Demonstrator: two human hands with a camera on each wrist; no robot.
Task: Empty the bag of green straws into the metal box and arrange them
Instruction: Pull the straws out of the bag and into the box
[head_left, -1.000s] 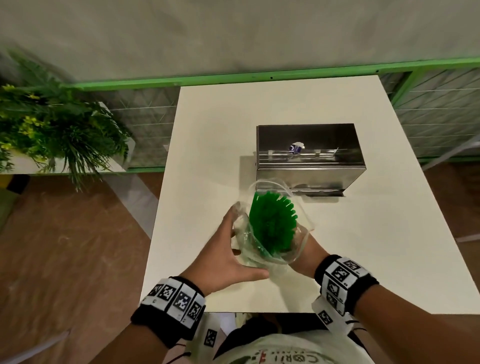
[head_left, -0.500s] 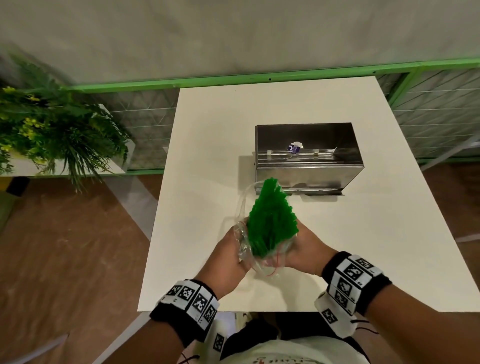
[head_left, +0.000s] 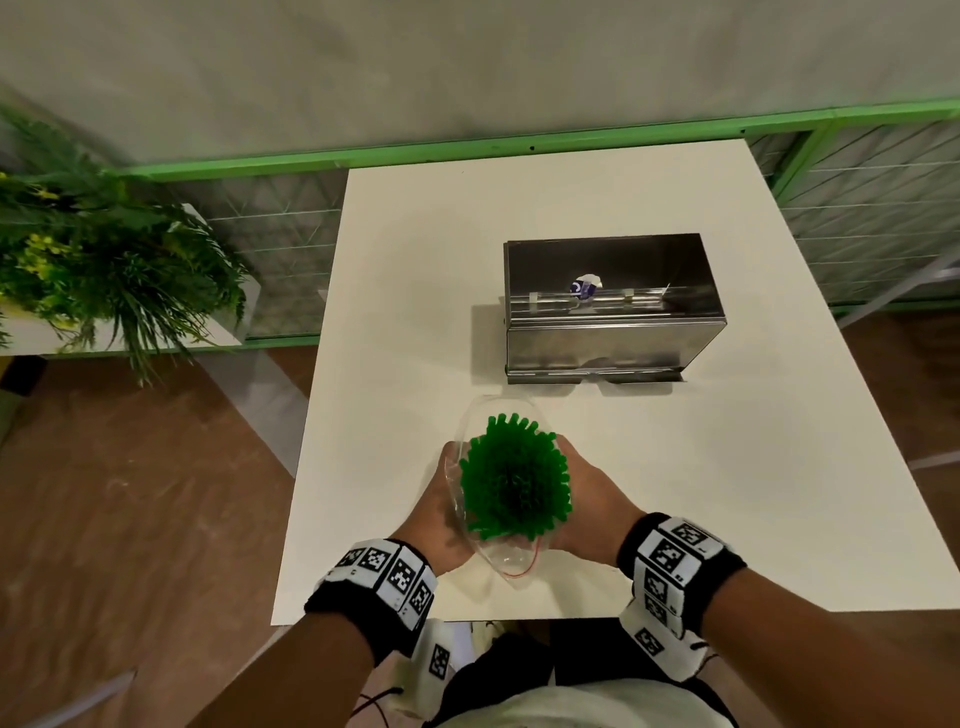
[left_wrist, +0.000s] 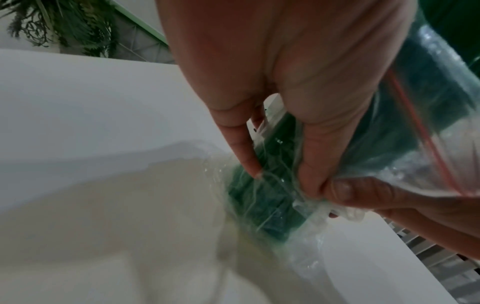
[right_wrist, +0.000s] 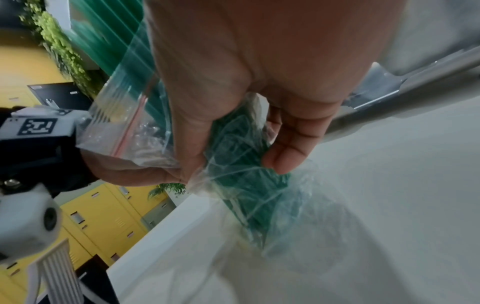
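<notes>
green straws (head_left: 514, 480) upright between both hands, near table edge (head_left: 441, 621)

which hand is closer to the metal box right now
Right. The right hand grips the bag of straws on the side below the metal box; the left hand grips it further left, away from the box.

green straws (head_left: 514, 478), silver metal box (head_left: 613, 338), white table (head_left: 415, 291)

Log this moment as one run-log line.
left hand: grips bag | right hand: grips bag | green straws: upright, in bag | metal box: straws not inside
</notes>
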